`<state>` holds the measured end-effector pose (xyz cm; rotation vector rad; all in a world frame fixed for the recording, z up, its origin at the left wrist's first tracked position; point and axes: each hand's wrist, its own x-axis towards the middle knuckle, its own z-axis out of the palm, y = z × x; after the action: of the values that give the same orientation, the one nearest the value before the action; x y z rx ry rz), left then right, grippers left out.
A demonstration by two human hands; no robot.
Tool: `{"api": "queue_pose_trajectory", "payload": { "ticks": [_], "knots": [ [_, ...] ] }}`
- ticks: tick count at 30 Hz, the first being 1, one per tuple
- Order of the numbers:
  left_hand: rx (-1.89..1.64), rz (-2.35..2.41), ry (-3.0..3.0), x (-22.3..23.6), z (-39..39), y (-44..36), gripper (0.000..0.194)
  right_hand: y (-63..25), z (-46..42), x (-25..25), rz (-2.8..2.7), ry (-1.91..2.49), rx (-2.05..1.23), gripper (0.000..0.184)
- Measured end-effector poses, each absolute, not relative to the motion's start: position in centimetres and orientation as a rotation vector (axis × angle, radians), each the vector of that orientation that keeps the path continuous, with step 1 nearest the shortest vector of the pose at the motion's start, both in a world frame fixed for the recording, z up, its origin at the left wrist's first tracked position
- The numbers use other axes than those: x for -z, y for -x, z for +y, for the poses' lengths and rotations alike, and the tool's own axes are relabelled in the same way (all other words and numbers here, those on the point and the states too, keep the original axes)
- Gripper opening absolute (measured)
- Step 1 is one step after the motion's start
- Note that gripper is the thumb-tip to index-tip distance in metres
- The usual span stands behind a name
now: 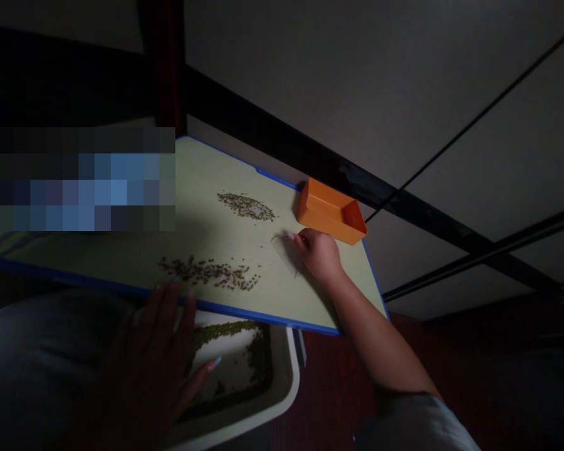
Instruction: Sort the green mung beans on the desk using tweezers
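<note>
Nearest the head camera, the left hand (148, 351) is spread loose, fingertips at the bench's (310, 307) near edge, above a white tub (293, 376). Seeds lie on the bench in two patches: a near strip (209, 274) by those fingertips and a far pile (247, 207). Toward the bench's right end, the right hand (297, 238) is curled beside an orange box (326, 220); whether it grips anything, I cannot tell. The seeds look light, hard and prone to roll, best pinched between fingertips.

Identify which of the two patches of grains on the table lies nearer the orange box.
The far patch, a compact oval left of the orange box. The other patch is looser and longer, spread beside the near blue edge.
</note>
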<state>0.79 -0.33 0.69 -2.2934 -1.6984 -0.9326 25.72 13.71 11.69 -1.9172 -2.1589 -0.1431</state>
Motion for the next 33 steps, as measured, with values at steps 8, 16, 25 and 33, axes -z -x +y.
{"api": "queue_pose_trajectory", "payload": {
  "ticks": [8, 16, 25, 33],
  "knots": [
    [0.932, -1.677, 2.293, -0.5, -0.1, -0.8, 0.086, -25.5, 13.6, -10.9, -2.16, 1.671, -0.112, 0.022],
    [0.918, -1.696, 2.305, -1.1, -0.4, -0.8, 0.085, -25.9, 13.7, -10.7, -2.194, 1.366, -0.327, 0.018],
    [0.932, -1.697, 2.317, -0.9, -0.3, -0.7, 0.088, -25.3, 13.7, -10.6, -2.301, 1.135, -0.367, 0.036],
    [0.923, -1.687, 2.311, -1.0, -0.3, -0.8, 0.087, -25.0, 13.5, -9.3, -2.032, 1.302, -0.386, 0.039]
  ]
}}
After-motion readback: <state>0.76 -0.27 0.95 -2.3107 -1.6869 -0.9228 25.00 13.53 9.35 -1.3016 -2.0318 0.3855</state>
